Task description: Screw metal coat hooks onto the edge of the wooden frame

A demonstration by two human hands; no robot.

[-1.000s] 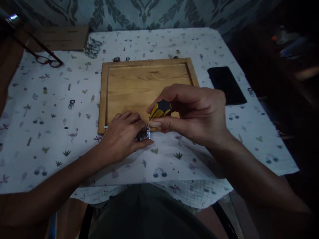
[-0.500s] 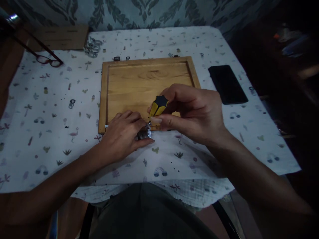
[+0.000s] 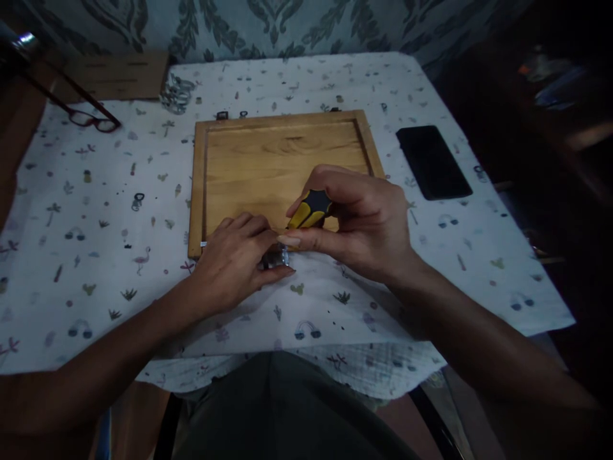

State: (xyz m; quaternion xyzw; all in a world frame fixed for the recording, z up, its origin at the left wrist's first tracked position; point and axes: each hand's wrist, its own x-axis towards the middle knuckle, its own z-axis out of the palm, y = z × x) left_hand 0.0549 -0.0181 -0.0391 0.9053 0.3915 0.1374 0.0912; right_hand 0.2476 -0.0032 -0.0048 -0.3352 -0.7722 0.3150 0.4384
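A shallow wooden box or tray with a raised frame (image 3: 282, 147) lies on the table, small dark hinges at its far edge. My left hand (image 3: 232, 262) rests on its near edge, thumb and fingers closed round a small shiny metal piece (image 3: 282, 257), perhaps a latch; the fingers cover most of it. In my right hand (image 3: 366, 220) is a screwdriver with a yellow and black handle (image 3: 310, 209), pinched between thumb and fingers. It leans toward the metal piece, its handle end up. The right thumb and fingers hide the screwdriver's tip.
A black phone (image 3: 435, 162) lies to the right of the box. At the back left are red-framed glasses (image 3: 93, 121), a piece of brown cardboard (image 3: 115, 78) and a shiny looped bundle (image 3: 176, 94). A patterned cloth (image 3: 138, 287) covers the table, which meets a papered wall.
My right hand has shifted slightly left and down, and the screwdriver handle leans further to the right. My left hand stays at the metal piece.
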